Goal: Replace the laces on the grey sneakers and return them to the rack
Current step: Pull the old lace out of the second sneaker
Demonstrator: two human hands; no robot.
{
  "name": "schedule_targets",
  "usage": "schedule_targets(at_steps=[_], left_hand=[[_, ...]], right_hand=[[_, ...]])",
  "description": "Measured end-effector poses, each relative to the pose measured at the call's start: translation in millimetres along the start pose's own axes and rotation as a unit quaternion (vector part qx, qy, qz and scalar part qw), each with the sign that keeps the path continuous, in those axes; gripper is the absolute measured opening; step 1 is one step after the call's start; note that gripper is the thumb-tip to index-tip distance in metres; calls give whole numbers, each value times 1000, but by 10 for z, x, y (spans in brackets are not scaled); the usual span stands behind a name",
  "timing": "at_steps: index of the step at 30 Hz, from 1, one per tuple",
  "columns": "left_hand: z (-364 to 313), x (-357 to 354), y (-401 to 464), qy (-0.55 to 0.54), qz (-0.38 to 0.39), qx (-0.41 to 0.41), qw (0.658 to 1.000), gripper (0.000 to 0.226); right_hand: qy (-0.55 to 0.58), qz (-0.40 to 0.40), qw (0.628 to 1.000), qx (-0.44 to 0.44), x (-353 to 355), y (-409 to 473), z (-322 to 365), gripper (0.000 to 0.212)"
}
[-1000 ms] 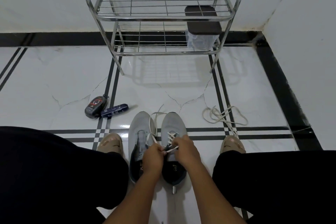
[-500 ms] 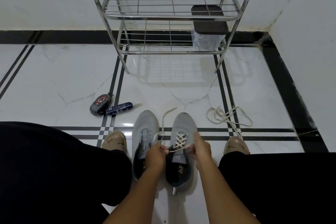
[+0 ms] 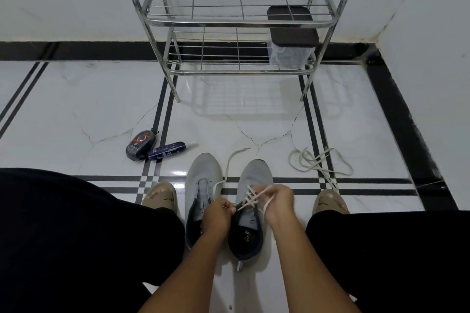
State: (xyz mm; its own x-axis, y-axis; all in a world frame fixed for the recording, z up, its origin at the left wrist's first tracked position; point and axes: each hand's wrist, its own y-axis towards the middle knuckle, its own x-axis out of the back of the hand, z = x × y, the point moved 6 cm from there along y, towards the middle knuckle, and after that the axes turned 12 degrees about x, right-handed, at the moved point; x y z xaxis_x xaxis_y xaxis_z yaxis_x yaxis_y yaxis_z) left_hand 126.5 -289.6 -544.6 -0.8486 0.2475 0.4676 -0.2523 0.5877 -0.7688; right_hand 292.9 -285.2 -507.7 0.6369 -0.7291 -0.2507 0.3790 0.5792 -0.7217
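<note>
Grey sneakers (image 3: 230, 201) sitting side by side on the tiled floor (image 3: 76, 109) between the knees, toes toward the rack (image 3: 239, 20). Right sneaker (image 3: 251, 201) half laced with the cream lace (image 3: 250, 198); left sneaker (image 3: 201, 193) showing bare eyelets. Right hand (image 3: 276, 202) pinching one lace end just above the crossings and drawing it up; left hand (image 3: 220, 212) clenched on the other end at the near eyelets, steadying the collar. Probably best: pulling both ends evenly away from the grip, keeping the lace flat, snugging each crossing before threading the next eyelet. Loose end trailing beyond the fingers between the toes. Further right, a spare lace (image 3: 319, 162) lying in a heap.
</note>
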Motion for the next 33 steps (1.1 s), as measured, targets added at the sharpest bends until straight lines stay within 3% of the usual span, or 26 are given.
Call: schedule_targets(at_steps=[1, 2, 3, 4, 5, 6, 8, 10, 12, 13, 14, 16, 17, 18, 20, 22, 24, 26, 29, 33], left_hand=[[-23, 15, -13, 11, -5, -5, 1000, 11], [-36, 28, -20, 18, -8, -8, 1000, 11], [-31, 34, -10, 22, -10, -8, 1000, 12], [-33, 38, -5, 25, -10, -8, 1000, 15], [-28, 41, 5, 25, -10, -7, 1000, 17], [-27, 37, 8, 26, -9, -5, 1000, 18], [-38, 34, -2, 28, -5, -7, 1000, 19], [-42, 36, -15, 33, -7, -13, 999, 20], [-50, 54, -28, 34, -10, -23, 999, 19], [-57, 62, -29, 36, -12, -28, 999, 19], [-53, 72, -44, 42, -14, -28, 999, 19], [-38, 93, -52, 66, -22, -28, 997, 20], [-19, 96, -42, 79, -23, -28, 996, 22], [-16, 92, -45, 96, -17, -28, 995, 22], [-66, 85, -62, 148, 4, -37, 988, 15], [-160, 75, -80, 219, 17, -51, 974, 9], [-249, 37, -97, 269, 23, -70, 960, 23], [-298, 2, -163, 291, 24, -88, 952, 28], [-271, -31, -203, 297, 16, -98, 950, 26], [-295, 0, -226, 306, 14, -74, 949, 30]], right_hand=[[122, -40, 992, -8, 15, 8, 75, 18], [125, -50, 991, 0, 12, 16, 162, 17], [12, -33, 999, 29, 5, 42, 242, 16], [-174, -1, 982, 68, -25, 94, 297, 18], [-376, 51, 919, 106, -94, 87, 322, 21], [-544, 112, 820, 136, -185, 66, 267, 22], [-720, 212, 641, 161, -265, -29, 3, 25], [-766, 241, 577, 149, -223, -105, -210, 25], [-759, 242, 586, 147, -213, -118, -281, 22], [-733, 233, 622, 144, -229, -121, -237, 21], [-688, 207, 680, 147, -234, -76, -148, 19], [-508, 114, 844, 129, -202, -31, 141, 17], [-413, 71, 899, 130, -171, 8, 280, 20], [-347, 38, 925, 150, -142, 61, 439, 24], [-372, 31, 904, 209, -150, 126, 688, 39], [-540, 10, 806, 241, -116, 137, 745, 63], [-627, 9, 737, 253, -34, 118, 580, 53], [-653, 43, 730, 199, 98, 80, 237, 35], [-683, 102, 713, 125, 238, -18, -182, 34], [-664, 66, 733, 134, 298, 38, -173, 26]])
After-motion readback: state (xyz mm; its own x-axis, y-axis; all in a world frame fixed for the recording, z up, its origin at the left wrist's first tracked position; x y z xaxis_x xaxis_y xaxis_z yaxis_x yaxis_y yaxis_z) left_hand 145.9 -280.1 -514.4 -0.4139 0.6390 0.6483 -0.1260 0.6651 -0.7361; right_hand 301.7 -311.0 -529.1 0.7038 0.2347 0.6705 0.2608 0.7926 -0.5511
